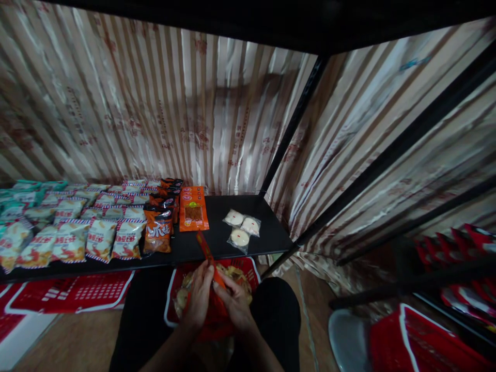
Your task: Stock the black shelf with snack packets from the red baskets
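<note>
My left hand [199, 293] and my right hand [234, 301] are close together over a red basket [253, 267] between my knees. Both have their fingers closed on an orange snack packet [219, 280], seen nearly edge-on and pointing toward the shelf. Much of the packet is behind my fingers, and I cannot tell whether more than one is held. Pale, clear-wrapped items [233, 271] lie in the basket under my hands. Just ahead, a flat orange snack bag [194, 209] lies on the black shelf [217, 238].
Several white snack bags [99, 238] and dark-orange bags [157, 230] stand in rows to the left. Three round white packaged items [243, 227] lie on the shelf's right. A black post [292, 124] rises at its corner. Red baskets [77, 292] sit below left and lower right.
</note>
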Available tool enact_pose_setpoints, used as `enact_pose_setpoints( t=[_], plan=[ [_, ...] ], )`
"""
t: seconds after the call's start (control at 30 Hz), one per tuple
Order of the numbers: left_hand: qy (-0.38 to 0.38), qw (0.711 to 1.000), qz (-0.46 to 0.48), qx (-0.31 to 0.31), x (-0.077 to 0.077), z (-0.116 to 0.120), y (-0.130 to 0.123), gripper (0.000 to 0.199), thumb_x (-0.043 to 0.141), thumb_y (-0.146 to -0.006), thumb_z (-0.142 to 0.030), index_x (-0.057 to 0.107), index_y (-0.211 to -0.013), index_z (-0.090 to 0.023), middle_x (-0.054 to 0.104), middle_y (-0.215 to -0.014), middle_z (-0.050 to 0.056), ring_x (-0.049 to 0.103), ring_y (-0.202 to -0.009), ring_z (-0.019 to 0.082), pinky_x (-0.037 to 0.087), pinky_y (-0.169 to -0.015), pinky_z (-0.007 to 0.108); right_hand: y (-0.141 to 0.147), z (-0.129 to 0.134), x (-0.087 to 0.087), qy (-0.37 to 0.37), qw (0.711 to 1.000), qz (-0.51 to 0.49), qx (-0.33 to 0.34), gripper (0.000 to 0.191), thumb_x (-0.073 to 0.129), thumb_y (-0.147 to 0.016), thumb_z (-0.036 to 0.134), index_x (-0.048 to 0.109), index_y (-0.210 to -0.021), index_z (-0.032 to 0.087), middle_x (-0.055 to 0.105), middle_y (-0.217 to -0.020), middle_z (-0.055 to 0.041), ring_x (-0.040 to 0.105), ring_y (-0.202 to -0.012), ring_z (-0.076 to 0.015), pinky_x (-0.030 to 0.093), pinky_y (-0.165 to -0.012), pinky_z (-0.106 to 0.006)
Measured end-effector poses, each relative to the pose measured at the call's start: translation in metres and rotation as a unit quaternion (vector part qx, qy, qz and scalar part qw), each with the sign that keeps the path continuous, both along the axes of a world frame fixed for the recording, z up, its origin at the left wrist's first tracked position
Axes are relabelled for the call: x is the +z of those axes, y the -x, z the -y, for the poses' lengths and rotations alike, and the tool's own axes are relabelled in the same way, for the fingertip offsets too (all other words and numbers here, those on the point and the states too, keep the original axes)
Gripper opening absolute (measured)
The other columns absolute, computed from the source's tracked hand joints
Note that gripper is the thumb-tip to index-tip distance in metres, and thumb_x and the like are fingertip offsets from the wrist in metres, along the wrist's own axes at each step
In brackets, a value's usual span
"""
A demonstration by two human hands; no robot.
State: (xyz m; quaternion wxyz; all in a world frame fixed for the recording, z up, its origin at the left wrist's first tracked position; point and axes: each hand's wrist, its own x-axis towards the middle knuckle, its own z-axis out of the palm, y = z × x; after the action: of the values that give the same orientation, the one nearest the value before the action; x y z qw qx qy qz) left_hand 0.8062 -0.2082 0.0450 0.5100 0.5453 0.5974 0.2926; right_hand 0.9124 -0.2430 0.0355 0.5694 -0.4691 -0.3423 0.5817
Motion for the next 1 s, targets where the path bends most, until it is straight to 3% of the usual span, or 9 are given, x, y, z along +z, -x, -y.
enact_pose_setpoints(
  t=[0.13,0.27,0.37,0.47,0.57,0.7,0.9,1.0],
  plan=[
    [0.015,0.999,-0.041,0.0,0.004,0.002,0.0,0.054,0.034,-0.084,-0.051,0.042,-0.129,-0.023,0.053,-0.131,0.006,0.049,-0.118,0.025,0.042,-0.093,0.035,0.003,0.001,-0.006,-0.032,0.996,0.083,-0.016,0.039,0.072,-0.064,0.049,0.071,-0.097,0.028,0.065,-0.097,-0.0054,0.057,-0.099,-0.0256,0.042,-0.094,-0.04],
    [0.053,0.997,-0.054,0.026,-0.001,0.001,-0.001,0.056,0.043,-0.081,-0.047,0.041,-0.13,-0.021,0.05,-0.133,0.007,0.047,-0.12,0.026,0.041,-0.093,0.035,0.009,0.003,-0.009,-0.06,0.986,0.154,-0.016,0.03,0.068,-0.07,0.047,0.073,-0.091,0.026,0.061,-0.087,-0.006,0.055,-0.089,-0.0234,0.045,-0.085,-0.036],
    [0.084,0.994,-0.013,0.066,-0.006,0.0,0.001,0.054,0.05,-0.078,-0.039,0.044,-0.127,-0.017,0.051,-0.131,0.01,0.049,-0.119,0.026,0.041,-0.093,0.033,0.013,0.004,-0.013,-0.076,0.975,0.206,-0.015,0.031,0.066,-0.072,0.046,0.072,-0.093,0.024,0.059,-0.087,-0.0065,0.054,-0.081,-0.0203,0.047,-0.074,-0.031],
    [0.08,0.99,0.062,0.097,-0.015,-0.002,0.005,0.043,0.05,-0.078,-0.037,0.053,-0.114,-0.014,0.062,-0.115,0.012,0.058,-0.106,0.024,0.042,-0.09,0.032,0.015,0.005,-0.018,-0.098,0.957,0.273,-0.009,0.034,0.061,-0.077,0.043,0.068,-0.103,0.023,0.057,-0.088,-0.007,0.054,-0.075,-0.0175,0.048,-0.066,-0.028],
    [0.079,0.982,0.1,0.139,-0.026,-0.005,0.011,0.033,0.056,-0.075,-0.041,0.061,-0.098,-0.019,0.067,-0.102,0.009,0.06,-0.103,0.024,0.044,-0.088,0.031,0.016,0.007,-0.018,-0.123,0.938,0.323,0.016,0.04,0.06,-0.077,0.037,0.062,-0.115,0.024,0.057,-0.097,-0.0082,0.056,-0.079,-0.0177,0.05,-0.069,-0.028],
    [0.09,0.968,0.157,0.176,-0.034,-0.011,0.018,0.023,0.061,-0.072,-0.041,0.065,-0.084,-0.022,0.069,-0.094,0.007,0.062,-0.099,0.026,0.046,-0.086,0.033,0.014,0.004,-0.015,-0.136,0.932,0.334,0.031,0.039,0.058,-0.079,0.03,0.06,-0.117,0.025,0.06,-0.101,-0.0082,0.059,-0.089,-0.0195,0.05,-0.08,-0.032],
    [0.121,0.918,0.313,0.209,-0.025,-0.016,0.023,0.034,0.071,-0.065,-0.033,0.064,-0.092,-0.013,0.071,-0.084,0.009,0.067,-0.083,0.025,0.05,-0.08,0.038,-0.002,-0.012,-0.024,-0.057,0.932,0.339,-0.118,0.037,0.055,-0.079,0.037,0.062,-0.11,0.018,0.063,-0.099,-0.0109,0.062,-0.086,-0.0207,0.053,-0.076,-0.033],
    [0.147,0.895,0.363,0.214,-0.018,-0.017,0.025,0.033,0.07,-0.065,-0.028,0.063,-0.093,-0.012,0.071,-0.078,0.008,0.068,-0.074,0.024,0.052,-0.074,0.037,-0.009,-0.021,-0.038,-0.024,0.937,0.316,-0.145,0.038,0.057,-0.075,0.04,0.063,-0.106,0.018,0.064,-0.1,-0.0108,0.062,-0.088,-0.0213,0.052,-0.079,-0.034]
  ],
)
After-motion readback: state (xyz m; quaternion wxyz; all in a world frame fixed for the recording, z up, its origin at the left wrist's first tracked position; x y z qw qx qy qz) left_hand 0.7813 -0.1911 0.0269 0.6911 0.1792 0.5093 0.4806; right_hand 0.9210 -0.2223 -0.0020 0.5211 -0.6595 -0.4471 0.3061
